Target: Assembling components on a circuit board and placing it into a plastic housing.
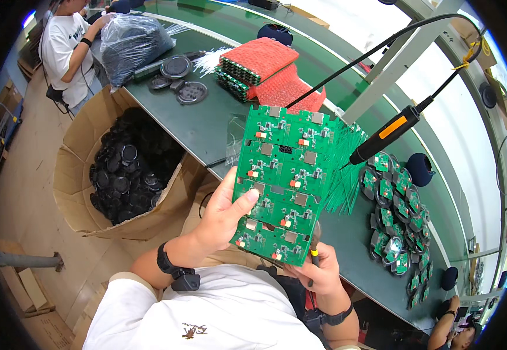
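Observation:
My left hand [224,213] grips the left edge of a green circuit board panel [279,186], thumb across its face. The panel is tilted up in front of my body and carries rows of repeated circuits with square metal parts and small orange-and-white connectors. At the lower right corner of the panel, my right hand [321,271] is closed around a dark-handled hand tool [314,254] with a yellow band, which looks like pliers. Its fingertips lie close to the panel's lower edge; the panel partly hides them. A black-and-orange electric screwdriver [390,133] hangs to the right of the panel.
Green cable ties [346,175] lie beside round black housings with circuit boards [396,221]. Red bubble wrap [265,58] covers stacked boards. A carton [78,192] of black round parts stands at left. Other people work at far left [67,46] and lower right [448,324].

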`<state>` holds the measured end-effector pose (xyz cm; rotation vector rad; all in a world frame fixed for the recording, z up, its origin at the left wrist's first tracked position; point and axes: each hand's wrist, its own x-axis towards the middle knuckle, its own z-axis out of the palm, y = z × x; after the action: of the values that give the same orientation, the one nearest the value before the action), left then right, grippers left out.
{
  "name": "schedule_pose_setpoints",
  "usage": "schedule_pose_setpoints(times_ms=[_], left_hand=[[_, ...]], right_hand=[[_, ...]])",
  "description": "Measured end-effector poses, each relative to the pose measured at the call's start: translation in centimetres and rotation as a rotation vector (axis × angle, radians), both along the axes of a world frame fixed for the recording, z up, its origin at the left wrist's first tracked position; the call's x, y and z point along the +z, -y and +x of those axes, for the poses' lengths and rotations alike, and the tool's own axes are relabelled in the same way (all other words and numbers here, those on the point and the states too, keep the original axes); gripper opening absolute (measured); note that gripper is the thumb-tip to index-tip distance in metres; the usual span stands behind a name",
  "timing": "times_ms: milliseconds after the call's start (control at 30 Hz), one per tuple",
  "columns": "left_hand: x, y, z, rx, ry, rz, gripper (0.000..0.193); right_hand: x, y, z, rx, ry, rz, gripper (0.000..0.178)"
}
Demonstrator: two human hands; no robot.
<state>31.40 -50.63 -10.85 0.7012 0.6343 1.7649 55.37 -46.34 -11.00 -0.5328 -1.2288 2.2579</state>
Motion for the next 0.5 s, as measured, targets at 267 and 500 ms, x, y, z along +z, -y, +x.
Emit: schedule_pose_setpoints(times_ms=[267,500], left_hand=[[-0.3,1.0,-0.1,0.083,-0.246,0.039,0.043],[-0.1,1.3,-0.2,0.084,-0.292,0.044,0.042]], right_hand=[[2.7,-0.8,-0.9,-0.222,0.376,0.471,0.028],[3.0,-0.5,-0.9,-0.256,0.416,0.526,0.021]])
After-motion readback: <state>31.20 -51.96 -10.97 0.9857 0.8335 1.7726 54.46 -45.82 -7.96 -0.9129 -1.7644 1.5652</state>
